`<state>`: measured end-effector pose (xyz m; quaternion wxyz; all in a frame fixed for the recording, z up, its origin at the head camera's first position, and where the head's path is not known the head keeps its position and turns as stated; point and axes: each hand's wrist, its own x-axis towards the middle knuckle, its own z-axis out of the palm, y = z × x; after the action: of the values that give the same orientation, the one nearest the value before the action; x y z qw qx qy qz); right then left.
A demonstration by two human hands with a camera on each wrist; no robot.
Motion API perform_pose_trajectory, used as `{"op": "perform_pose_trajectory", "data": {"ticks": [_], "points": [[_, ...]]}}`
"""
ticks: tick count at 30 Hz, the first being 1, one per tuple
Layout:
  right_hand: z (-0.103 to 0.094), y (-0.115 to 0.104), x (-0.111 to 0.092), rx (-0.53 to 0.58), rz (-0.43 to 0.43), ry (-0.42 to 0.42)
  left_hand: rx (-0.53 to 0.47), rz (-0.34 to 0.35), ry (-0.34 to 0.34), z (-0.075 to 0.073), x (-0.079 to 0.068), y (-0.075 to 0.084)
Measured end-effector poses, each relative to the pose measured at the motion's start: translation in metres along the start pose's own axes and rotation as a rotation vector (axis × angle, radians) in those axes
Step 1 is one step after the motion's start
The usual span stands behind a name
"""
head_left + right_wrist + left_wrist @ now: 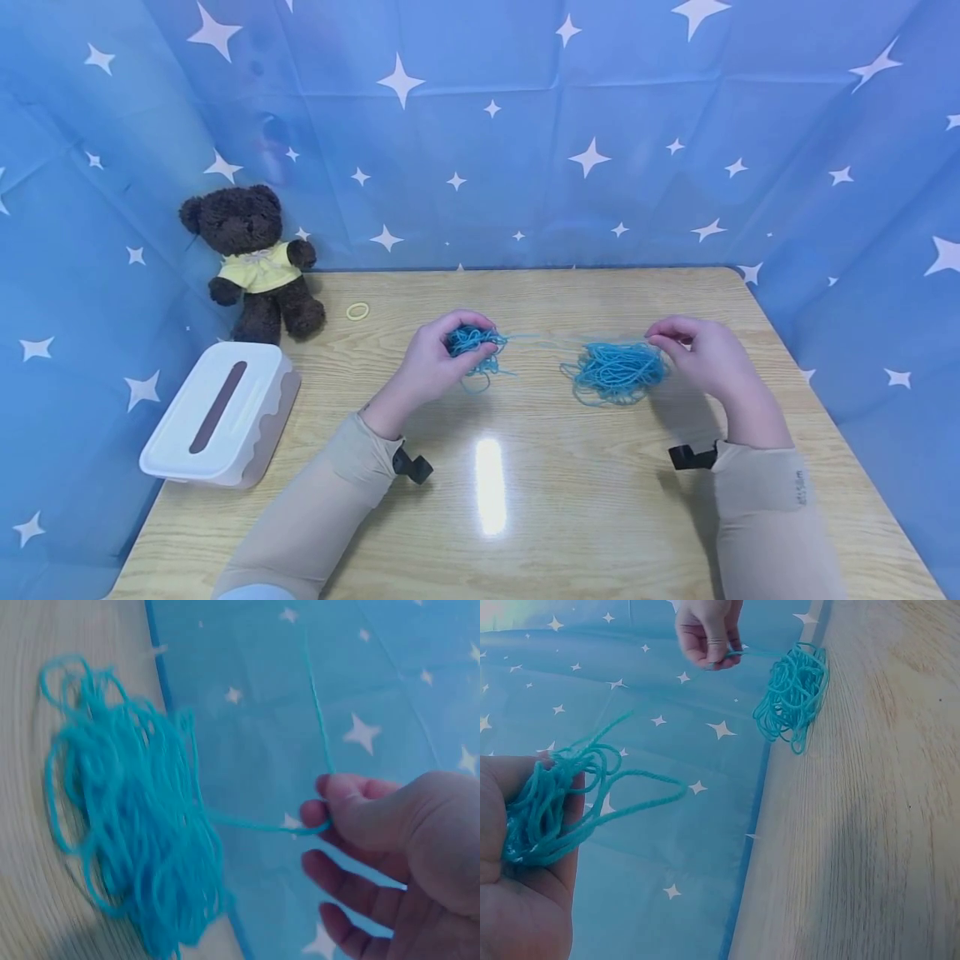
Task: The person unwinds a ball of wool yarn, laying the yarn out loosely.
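In the head view my left hand (442, 358) grips a small loose bundle of blue yarn (474, 340) above the table. Loops of that bundle stick out past the fingers in the left wrist view. My right hand (701, 354) pinches a single yarn strand (262, 826) between thumb and index finger, its other fingers spread loosely. From this pinch the strand runs to a larger tangled heap of blue yarn (617, 372) lying on the table just left of the hand. A thin length of yarn also stretches across toward the left hand.
A dark brown teddy bear (255, 258) in a yellow shirt sits at the back left. In front of it is a white tissue box (225, 408) with a slot in its lid. Near the bear lies a yellow ring (357, 312). Blue star-patterned cloth (525, 167) surrounds the wooden table (585, 517).
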<state>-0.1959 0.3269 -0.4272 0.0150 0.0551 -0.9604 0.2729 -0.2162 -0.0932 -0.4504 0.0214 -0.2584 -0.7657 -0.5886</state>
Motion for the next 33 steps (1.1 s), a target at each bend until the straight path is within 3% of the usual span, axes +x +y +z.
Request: {"op": "perform_pose_trajectory", "data": {"ticks": [11,21,29,33], "points": [[-0.005,0.037,0.005,-0.09,0.151,-0.068,-0.007,-0.014,-0.006,-0.001,-0.001,0.0],[0.004,0.051,0.007,-0.105,0.216,-0.144,-0.011,-0.016,-0.004,0.0,-0.001,0.001],[0.01,0.039,0.01,-0.109,0.174,-0.188,-0.033,0.02,-0.012,0.001,0.0,-0.001],[0.017,0.011,0.01,-0.055,0.113,-0.099,-0.033,0.032,-0.012,0.002,0.0,0.0]]}}
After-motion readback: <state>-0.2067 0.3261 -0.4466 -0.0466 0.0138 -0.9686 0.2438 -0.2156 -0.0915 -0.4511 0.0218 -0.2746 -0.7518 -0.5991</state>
